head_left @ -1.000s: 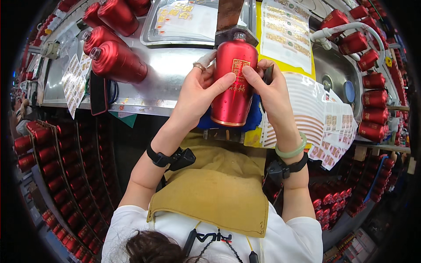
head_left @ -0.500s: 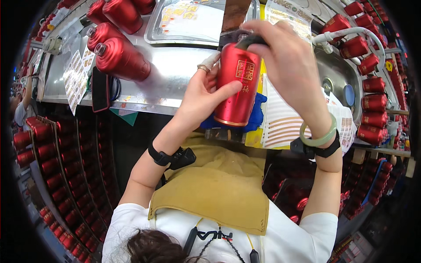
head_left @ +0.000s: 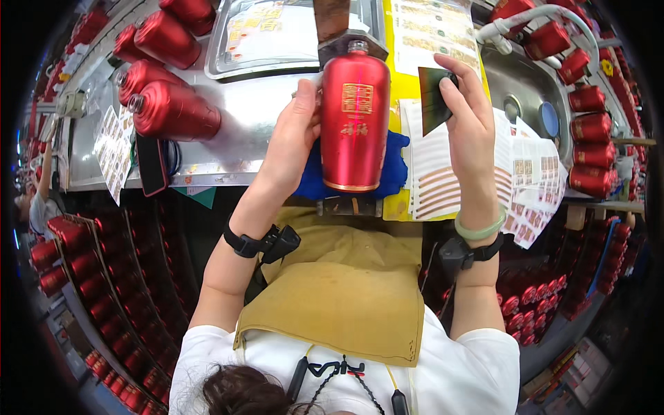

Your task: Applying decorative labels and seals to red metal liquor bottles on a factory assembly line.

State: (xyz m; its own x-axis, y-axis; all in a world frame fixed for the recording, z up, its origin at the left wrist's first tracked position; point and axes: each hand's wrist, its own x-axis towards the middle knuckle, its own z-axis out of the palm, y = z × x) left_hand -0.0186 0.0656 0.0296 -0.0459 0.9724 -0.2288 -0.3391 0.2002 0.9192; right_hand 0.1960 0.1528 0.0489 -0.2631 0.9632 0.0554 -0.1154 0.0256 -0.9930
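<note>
One smooth, tapered red bottle [head_left: 349, 155] lies over crumpled blue cloth [head_left: 394, 166]. Our left hand [head_left: 294, 131] curls beside it, grip unclear; our right hand [head_left: 470, 117] pinches one thin dark plate [head_left: 432, 104]. Leftward, we count five more bottles [head_left: 178, 112].

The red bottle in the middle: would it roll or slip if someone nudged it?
The red bottle would probably tend to roll, since its sides look rounded, though the bunched blue cloth beneath may check it. Its shiny surface could be slippery. The glassy neck suggests it might break if dropped.
</note>
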